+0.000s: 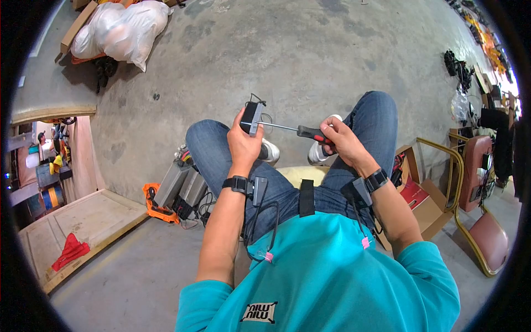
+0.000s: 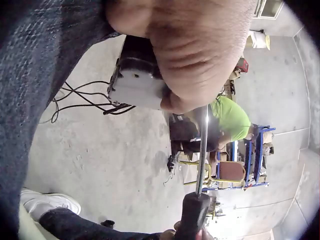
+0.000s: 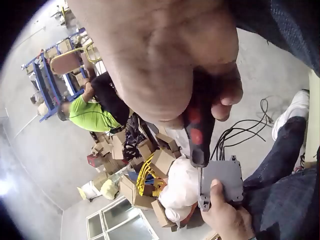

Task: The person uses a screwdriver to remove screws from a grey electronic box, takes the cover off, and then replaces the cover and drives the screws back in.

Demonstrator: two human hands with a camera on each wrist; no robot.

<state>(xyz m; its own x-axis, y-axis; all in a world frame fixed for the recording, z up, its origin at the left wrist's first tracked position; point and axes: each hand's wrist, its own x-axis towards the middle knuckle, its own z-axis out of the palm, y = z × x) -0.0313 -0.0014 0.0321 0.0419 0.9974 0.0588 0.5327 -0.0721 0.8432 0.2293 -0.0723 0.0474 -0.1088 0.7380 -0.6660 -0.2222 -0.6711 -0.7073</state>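
Observation:
My left hand (image 1: 243,146) grips a small box-shaped device (image 1: 258,120), black on one side and grey on the other, out in front of the left knee. Thin black cables (image 2: 82,104) trail from around the device in the left wrist view. A screwdriver (image 1: 308,133) with a black and red handle is held by my right hand (image 1: 344,145), fingers wrapped round the handle. Its shaft reaches across to the grey side of the device. In the right wrist view the shaft runs along the device's edge, beside a corner tab (image 3: 204,202), with my left thumb lying on the grey face.
White bags (image 1: 124,30) lie on the concrete floor at far left. Grey metal boxes (image 1: 182,185) and an orange case (image 1: 157,202) sit beside the left leg. At right are an open carton (image 1: 423,202) and a gold-framed chair (image 1: 459,166). Another person (image 2: 230,117) bends over farther off.

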